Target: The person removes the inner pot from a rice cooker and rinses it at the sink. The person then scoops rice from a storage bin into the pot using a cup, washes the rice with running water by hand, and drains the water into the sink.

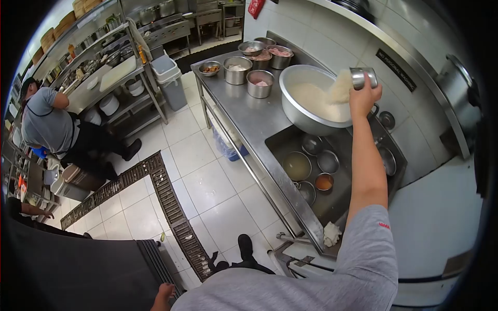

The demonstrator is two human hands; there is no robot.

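My right hand (366,98) is closed around a metal cup (363,78), tipped to the left over a large metal bowl (290,111). White grains (340,88) pour from the cup's mouth onto the pale grains (311,98) inside the bowl. The bowl stands on the steel counter, at the edge of the sink. Low at the bottom of the view is my left hand (166,292), away from the counter, its fingers curled; whether it holds anything cannot be made out.
Metal pots (236,70) with food stand at the counter's far end. The sink (332,205) holds several bowls, with a cloth (332,234) on its edge. A co-worker (52,114) stands at the left shelves; another person's hand (47,213) shows below. A grey bin (168,80) and floor drain (168,207) lie between.
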